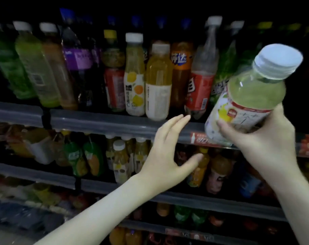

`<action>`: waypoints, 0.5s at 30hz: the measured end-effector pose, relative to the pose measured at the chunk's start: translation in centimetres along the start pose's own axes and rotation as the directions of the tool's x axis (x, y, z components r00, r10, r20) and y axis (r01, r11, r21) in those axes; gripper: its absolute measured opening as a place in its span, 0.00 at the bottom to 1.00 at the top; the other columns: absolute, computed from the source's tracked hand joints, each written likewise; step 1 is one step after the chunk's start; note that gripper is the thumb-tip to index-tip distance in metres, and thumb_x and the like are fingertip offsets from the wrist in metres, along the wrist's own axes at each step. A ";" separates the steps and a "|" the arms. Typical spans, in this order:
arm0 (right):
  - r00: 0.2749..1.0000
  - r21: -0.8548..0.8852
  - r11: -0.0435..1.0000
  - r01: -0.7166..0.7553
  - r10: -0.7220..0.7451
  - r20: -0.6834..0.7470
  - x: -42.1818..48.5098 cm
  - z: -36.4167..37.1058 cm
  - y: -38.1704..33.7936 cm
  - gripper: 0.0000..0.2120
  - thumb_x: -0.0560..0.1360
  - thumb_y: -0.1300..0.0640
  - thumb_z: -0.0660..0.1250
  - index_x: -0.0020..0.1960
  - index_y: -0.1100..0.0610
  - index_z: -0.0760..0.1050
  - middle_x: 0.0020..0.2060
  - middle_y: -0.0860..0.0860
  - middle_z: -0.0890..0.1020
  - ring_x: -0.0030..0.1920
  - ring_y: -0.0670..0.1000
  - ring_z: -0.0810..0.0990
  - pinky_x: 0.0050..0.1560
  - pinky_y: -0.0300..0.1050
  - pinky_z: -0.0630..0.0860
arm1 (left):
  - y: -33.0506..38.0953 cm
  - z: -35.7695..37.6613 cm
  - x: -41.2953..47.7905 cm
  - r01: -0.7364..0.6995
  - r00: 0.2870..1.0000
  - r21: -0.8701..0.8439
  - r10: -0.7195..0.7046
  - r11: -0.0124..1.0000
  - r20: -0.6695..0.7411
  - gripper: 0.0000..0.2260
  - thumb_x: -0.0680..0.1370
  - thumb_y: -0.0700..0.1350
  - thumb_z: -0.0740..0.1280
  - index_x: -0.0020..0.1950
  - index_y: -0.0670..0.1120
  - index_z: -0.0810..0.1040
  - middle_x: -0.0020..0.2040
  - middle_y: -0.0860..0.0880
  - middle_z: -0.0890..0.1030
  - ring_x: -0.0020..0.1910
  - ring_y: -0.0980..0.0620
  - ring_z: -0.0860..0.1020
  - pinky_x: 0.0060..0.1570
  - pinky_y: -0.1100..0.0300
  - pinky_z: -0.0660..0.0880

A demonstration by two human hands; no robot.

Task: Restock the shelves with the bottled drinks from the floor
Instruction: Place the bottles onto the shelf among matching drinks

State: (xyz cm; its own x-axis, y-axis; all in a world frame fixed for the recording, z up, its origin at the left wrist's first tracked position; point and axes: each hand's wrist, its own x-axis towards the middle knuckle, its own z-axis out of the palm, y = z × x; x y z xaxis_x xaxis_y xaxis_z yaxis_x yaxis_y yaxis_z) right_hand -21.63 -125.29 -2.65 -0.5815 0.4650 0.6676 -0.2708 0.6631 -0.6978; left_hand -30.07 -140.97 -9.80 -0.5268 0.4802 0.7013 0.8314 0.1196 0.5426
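My right hand (261,138) grips the lower part of a pale yellow-green drink bottle (252,91) with a white cap and a white fruit label, tilted to the right in front of the upper shelf. Fingers spread, my left hand (166,152) holds nothing; its fingertips reach the front rail of the upper shelf (97,119), just below an orange juice bottle (159,82) and a red-labelled clear bottle (201,80). Rows of bottled drinks fill that shelf.
Below it, a second shelf (44,174) carries green, orange and yellow bottles, and lower shelves hold more drinks. A red price tag (198,138) sits on the upper rail under the held bottle. The scene is dim; the floor is out of sight.
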 end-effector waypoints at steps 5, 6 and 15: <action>0.871 0.059 0.967 -0.248 0.196 0.450 -7.3 3.2 1.3 0.26 0.57 0.58 0.82 0.49 0.43 0.74 0.40 0.27 0.80 0.43 0.30 0.79 0.40 0.24 0.73 | 0.1 -0.7 -4.9 0.506 0.843 -0.304 -0.387 0.807 0.374 0.38 0.70 0.48 0.77 0.72 0.61 0.59 0.64 0.62 0.75 0.62 0.66 0.73 0.62 0.63 0.73; 0.812 0.044 0.953 -0.299 0.230 0.536 -8.7 4.3 1.9 0.26 0.58 0.57 0.81 0.50 0.44 0.74 0.41 0.29 0.81 0.43 0.31 0.80 0.40 0.24 0.72 | -0.3 -1.0 -6.3 0.581 0.795 -0.254 -0.471 0.773 0.383 0.36 0.68 0.47 0.78 0.70 0.59 0.62 0.60 0.60 0.79 0.58 0.66 0.76 0.59 0.61 0.76; 0.079 -0.130 0.689 -0.713 0.263 0.961 -17.4 16.8 5.6 0.21 0.71 0.48 0.71 0.61 0.57 0.76 0.53 0.51 0.85 0.55 0.51 0.83 0.57 0.48 0.79 | -3.8 -6.7 -21.8 0.929 0.324 -0.310 -0.853 0.204 0.408 0.29 0.65 0.48 0.77 0.63 0.46 0.72 0.54 0.48 0.83 0.52 0.51 0.82 0.54 0.52 0.79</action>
State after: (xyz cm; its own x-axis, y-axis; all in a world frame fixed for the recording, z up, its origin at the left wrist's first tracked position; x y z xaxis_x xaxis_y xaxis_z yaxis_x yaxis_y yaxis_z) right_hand -25.92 -139.51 -22.49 -0.8551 -0.3524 -0.3803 0.3276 0.2013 -0.9231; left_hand -22.89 -157.74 -24.08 -0.8080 0.4085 -0.4246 -0.3742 0.2009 0.9053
